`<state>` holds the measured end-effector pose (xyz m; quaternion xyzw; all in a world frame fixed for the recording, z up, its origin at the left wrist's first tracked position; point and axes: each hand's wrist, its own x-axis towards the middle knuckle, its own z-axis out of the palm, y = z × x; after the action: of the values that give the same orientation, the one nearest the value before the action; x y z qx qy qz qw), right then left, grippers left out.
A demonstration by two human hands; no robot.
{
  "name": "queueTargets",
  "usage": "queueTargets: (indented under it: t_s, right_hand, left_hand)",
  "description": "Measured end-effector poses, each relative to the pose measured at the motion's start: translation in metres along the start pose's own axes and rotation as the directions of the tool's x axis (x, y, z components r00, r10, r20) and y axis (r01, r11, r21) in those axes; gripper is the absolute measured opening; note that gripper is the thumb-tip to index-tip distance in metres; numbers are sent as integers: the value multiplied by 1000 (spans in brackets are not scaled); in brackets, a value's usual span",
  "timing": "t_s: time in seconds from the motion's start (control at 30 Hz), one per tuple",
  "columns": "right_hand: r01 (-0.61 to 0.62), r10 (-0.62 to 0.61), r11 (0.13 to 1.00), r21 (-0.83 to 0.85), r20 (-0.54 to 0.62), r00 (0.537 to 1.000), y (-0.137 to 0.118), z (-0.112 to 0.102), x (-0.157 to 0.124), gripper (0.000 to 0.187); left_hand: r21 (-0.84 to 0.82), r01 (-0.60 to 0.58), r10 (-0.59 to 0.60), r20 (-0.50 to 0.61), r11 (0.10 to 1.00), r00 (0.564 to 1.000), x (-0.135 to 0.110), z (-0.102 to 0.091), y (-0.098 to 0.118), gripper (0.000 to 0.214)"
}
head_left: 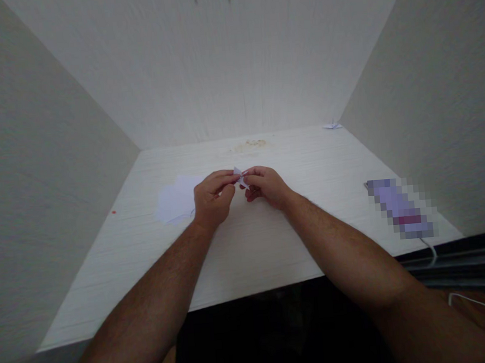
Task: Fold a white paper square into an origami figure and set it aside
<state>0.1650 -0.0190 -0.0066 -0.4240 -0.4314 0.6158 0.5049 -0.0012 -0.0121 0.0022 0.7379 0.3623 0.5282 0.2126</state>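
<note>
Both my hands meet over the middle of a pale wooden desk [248, 248]. My left hand [213, 198] and my right hand [266, 186] pinch a small folded piece of white paper [239, 177] between their fingertips. The paper is tiny and mostly hidden by the fingers. A few loose white paper sheets [176, 200] lie flat on the desk just left of my left hand.
White walls close in the desk on the left, back and right. A small folded paper piece [331, 125] sits in the far right corner. A blurred-out flat object [401, 208] with a white cable [430, 248] lies at the right edge. A brownish stain [251, 144] marks the back.
</note>
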Motion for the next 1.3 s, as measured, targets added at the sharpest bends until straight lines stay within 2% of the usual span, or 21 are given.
queueTargets:
  t_s: [0.1, 0.2, 0.37, 0.47, 0.57, 0.63, 0.7, 0.8, 0.87, 0.93, 1.0, 1.1, 1.2, 1.3]
  right_hand:
    - [-36, 39, 998, -61, 43, 998, 3, -1, 2, 23]
    - [2, 3, 994, -106, 45, 999, 3, 0, 1, 25]
    - [108, -119, 959, -264, -23, 993, 2, 0, -1, 25]
    - [153, -188, 883, -443, -36, 982, 5, -1, 0, 22]
    - [236, -313, 760, -606, -22, 950, 8, -2, 1, 23]
    - [286, -382, 677, -678, 8, 924, 9, -3, 1, 25]
    - [300, -402, 624, -721, 33, 915, 7, -3, 0, 26]
    - [288, -386, 569, -770, 59, 920, 4, -4, -1, 22]
    - [296, -378, 548, -782, 84, 922, 2, -6, -1, 22]
    - [314, -360, 556, -770, 118, 926, 1, -8, -1, 26]
    - [330, -335, 572, -751, 154, 930, -1, -9, -2, 30]
    - [340, -293, 608, -717, 196, 936, -3, -9, -3, 33]
    - [310, -226, 715, -626, 213, 951, -4, -8, -3, 33]
    - [276, -178, 851, -446, 250, 952, -4, -10, -3, 33]
  left_hand:
    - [-31, 8, -8, 10, 999, 1000, -1, 0, -1, 22]
    - [-66, 20, -18, 24, 998, 1000, -2, 2, -2, 20]
    - [-57, 175, -176, -6, 983, 984, -2, 7, -4, 12]
    - [-82, 259, -261, -14, 962, 965, -2, 10, -7, 13]
    - [-185, 294, -299, 3, 938, 954, 0, 13, -11, 30]
    - [-185, 314, -318, 9, 931, 948, 1, 13, -13, 40]
    - [-112, 336, -335, 33, 935, 942, 2, 11, -13, 39]
    - [51, 359, -363, 155, 932, 919, 5, 5, -11, 20]
    - [96, 378, -390, 228, 921, 892, 6, 2, -10, 16]
    - [40, 429, -425, 244, 902, 871, 7, 1, -11, 19]
    - [-89, 503, -470, 246, 860, 847, 7, 1, -13, 24]
    - [-318, 607, -535, 288, 728, 794, 6, 2, -15, 28]
    - [-450, 670, -575, 347, 591, 741, 7, 2, -14, 30]
    - [-505, 704, -574, 417, 499, 705, 8, 0, -9, 28]
